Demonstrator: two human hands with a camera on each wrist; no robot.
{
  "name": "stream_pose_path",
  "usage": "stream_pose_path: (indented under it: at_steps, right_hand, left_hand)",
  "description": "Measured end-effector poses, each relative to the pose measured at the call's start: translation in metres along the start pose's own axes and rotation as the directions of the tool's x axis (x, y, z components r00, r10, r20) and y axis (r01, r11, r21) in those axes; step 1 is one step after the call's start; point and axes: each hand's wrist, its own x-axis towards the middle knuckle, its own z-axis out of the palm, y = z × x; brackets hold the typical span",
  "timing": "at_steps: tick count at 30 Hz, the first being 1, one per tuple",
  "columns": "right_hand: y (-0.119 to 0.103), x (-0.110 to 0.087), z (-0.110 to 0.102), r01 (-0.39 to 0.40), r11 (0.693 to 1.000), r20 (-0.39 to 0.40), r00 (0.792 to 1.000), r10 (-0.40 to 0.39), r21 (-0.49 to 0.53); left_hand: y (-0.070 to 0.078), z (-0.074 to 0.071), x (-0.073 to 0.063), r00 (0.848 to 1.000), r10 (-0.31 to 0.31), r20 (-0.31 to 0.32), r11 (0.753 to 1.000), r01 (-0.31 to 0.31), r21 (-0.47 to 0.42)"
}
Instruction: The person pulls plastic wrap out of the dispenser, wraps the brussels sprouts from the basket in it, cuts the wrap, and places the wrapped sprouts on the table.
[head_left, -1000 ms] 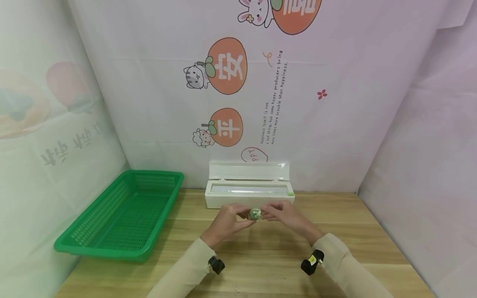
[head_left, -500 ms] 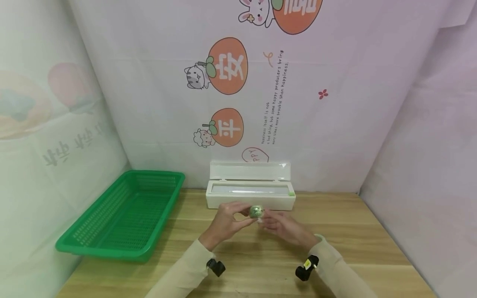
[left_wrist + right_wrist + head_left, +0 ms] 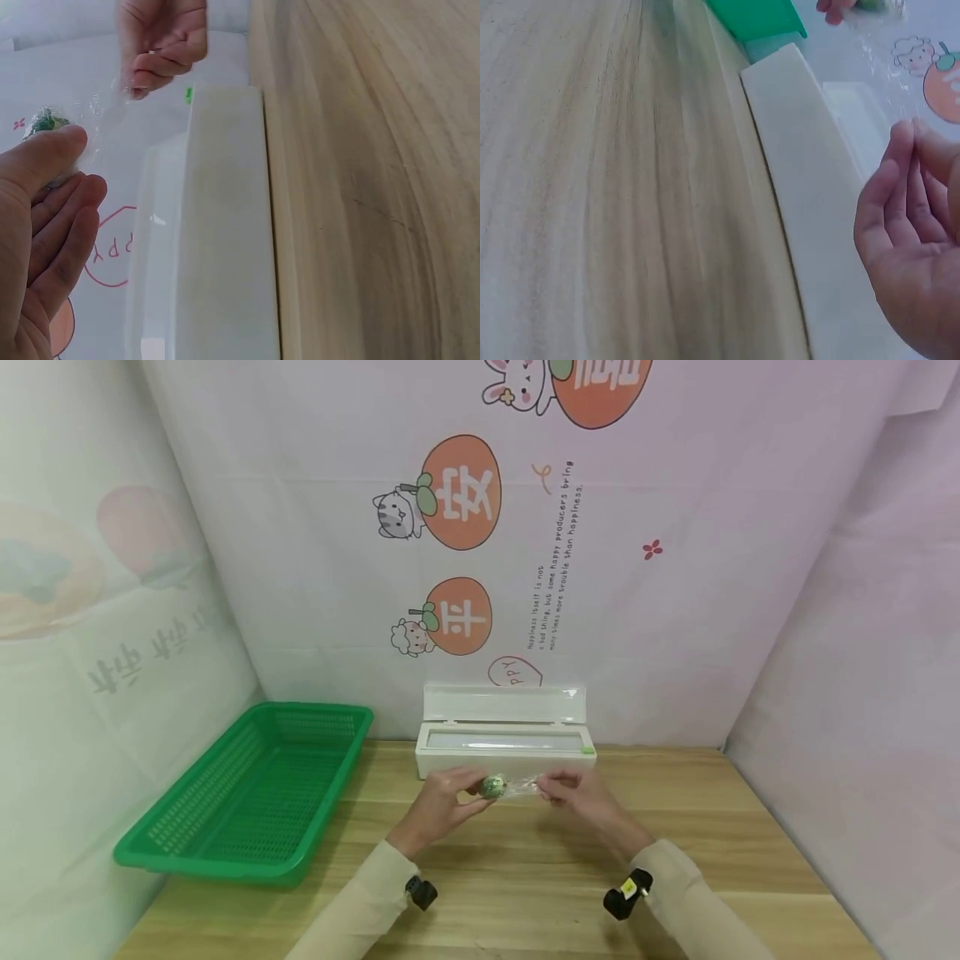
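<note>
In the head view my left hand (image 3: 438, 806) holds a small round green thing (image 3: 493, 787) wrapped in clear plastic film (image 3: 523, 786), thumb on one side and fingers on the other. Across from it, my right hand (image 3: 588, 803) pinches the far end of that film, which stretches between both hands. The right wrist view shows the right thumb and forefinger (image 3: 902, 135) pressed together on the film. Dark green shows beside the left thumb (image 3: 56, 150) in the left wrist view. Exactly what the green thing is, I cannot tell.
Just behind the hands stands a long white box (image 3: 506, 767) with its clear lid (image 3: 504, 704) raised. To the left sits a green plastic basket (image 3: 210, 867) on the wooden table (image 3: 510, 893). Printed white cloth (image 3: 300, 568) walls the table at the back and sides.
The hands were close together around the green thing; now the left has shifted left with it. The right hand has drawn off to the right, pulling the film out between them.
</note>
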Motion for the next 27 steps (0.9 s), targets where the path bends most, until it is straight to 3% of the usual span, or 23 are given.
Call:
stream_pose_path:
  at_steps: [4, 10, 20, 27]
  right_hand:
    - [-0.013, -0.004, 0.001, 0.074, 0.986, -0.036, 0.996, -0.080, -0.146]
    - [-0.029, -0.010, 0.004, 0.162, 0.931, -0.067, 0.979, -0.195, -0.328]
    - [-0.054, -0.019, 0.016, 0.203, 0.853, -0.054, 0.964, -0.260, -0.481]
    - [-0.067, -0.026, 0.029, 0.280, 0.781, -0.026, 0.935, -0.354, -0.558]
  left_hand:
    - [-0.004, 0.003, -0.004, 1.000, 0.004, 0.017, 1.000, -0.004, 0.028]
    - [-0.006, 0.004, -0.006, 0.999, 0.026, 0.039, 0.995, -0.029, 0.091]
    - [-0.004, 0.005, -0.008, 0.996, 0.056, 0.072, 0.975, -0.070, 0.211]
    - [0.000, 0.007, -0.006, 0.994, 0.055, 0.090, 0.968, -0.076, 0.240]
